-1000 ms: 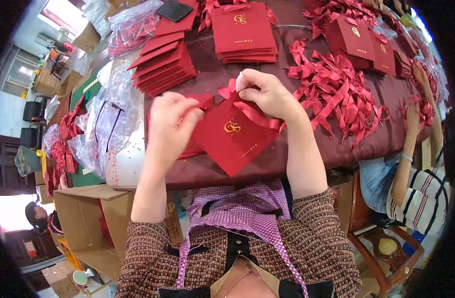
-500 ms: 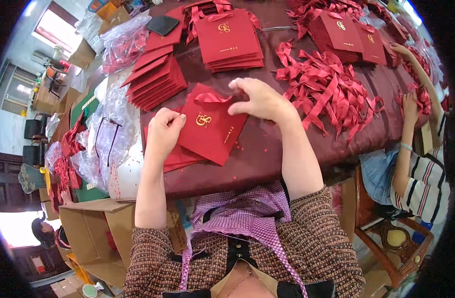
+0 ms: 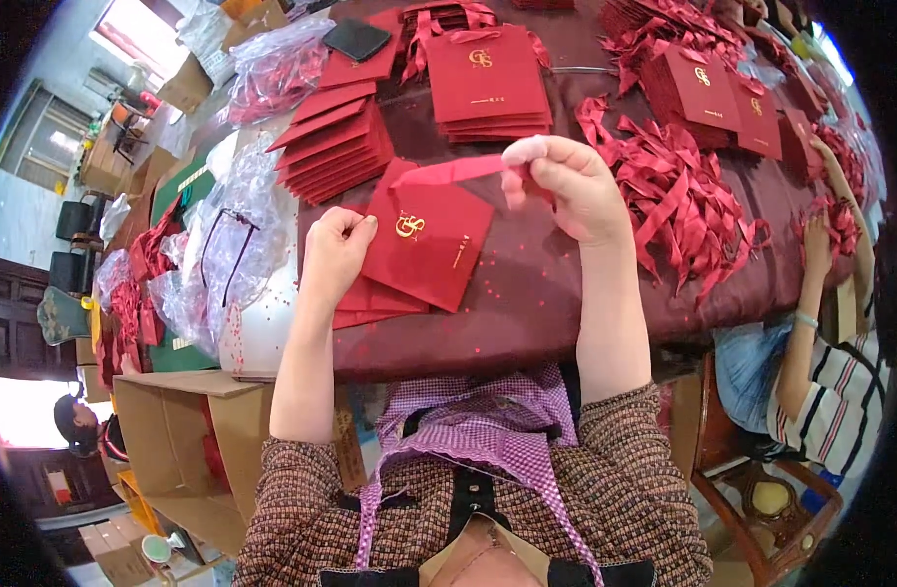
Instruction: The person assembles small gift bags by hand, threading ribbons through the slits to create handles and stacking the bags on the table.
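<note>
A flat red paper gift bag (image 3: 437, 256) with a gold emblem lies tilted on the table in front of me, over other red bags (image 3: 375, 301). My left hand (image 3: 337, 252) is closed in a pinch on its left edge. From the bag's upper part a red ribbon (image 3: 453, 172) stretches to the right. Its far end is at the fingers of my right hand (image 3: 572, 186), which are closed on it above the bag's upper right corner. Just beyond, at the left, leans a fanned stack of red bags (image 3: 336, 147).
A heap of loose red ribbons (image 3: 678, 196) lies to the right. Farther back are stacked gift bags (image 3: 489, 83) and a dark phone (image 3: 357, 39). Glasses (image 3: 235, 245) rest on clear plastic at left. An open cardboard box (image 3: 169, 430) stands below. A co-worker's hand (image 3: 818, 245) touches ribbons at right.
My right hand has closed on the ribbon and drawn it out to the right, so it is now stretched away from the bag. My left hand stays at the bag's left edge.
</note>
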`<state>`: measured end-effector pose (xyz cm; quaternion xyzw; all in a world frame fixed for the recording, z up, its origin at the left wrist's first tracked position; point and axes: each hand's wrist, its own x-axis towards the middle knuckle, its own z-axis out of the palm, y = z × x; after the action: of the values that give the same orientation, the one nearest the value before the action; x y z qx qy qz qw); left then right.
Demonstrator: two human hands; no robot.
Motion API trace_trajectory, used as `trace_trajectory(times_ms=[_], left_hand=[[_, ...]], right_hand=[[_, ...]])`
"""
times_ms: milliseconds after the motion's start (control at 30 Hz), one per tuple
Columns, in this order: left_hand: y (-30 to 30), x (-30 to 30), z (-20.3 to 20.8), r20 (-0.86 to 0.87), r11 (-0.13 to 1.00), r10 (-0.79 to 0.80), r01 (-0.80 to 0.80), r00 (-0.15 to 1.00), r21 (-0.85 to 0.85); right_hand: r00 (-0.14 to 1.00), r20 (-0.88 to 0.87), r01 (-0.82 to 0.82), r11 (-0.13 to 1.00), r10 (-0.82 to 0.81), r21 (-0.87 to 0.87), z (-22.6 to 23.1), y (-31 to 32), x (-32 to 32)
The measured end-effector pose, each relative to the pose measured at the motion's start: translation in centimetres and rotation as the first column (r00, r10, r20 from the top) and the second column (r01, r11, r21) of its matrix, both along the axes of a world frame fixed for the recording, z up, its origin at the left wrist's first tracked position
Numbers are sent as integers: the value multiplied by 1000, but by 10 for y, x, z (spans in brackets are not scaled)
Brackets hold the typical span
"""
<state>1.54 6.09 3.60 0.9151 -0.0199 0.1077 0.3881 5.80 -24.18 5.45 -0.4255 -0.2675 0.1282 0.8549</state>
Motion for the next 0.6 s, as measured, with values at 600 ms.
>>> trace_trajectory(times_ms=[600], left_hand=[[-11, 1, 13, -4, 991, -131, 131, 991, 15]], right_hand=[[991, 66, -108, 985, 117, -137, 10, 34, -15]])
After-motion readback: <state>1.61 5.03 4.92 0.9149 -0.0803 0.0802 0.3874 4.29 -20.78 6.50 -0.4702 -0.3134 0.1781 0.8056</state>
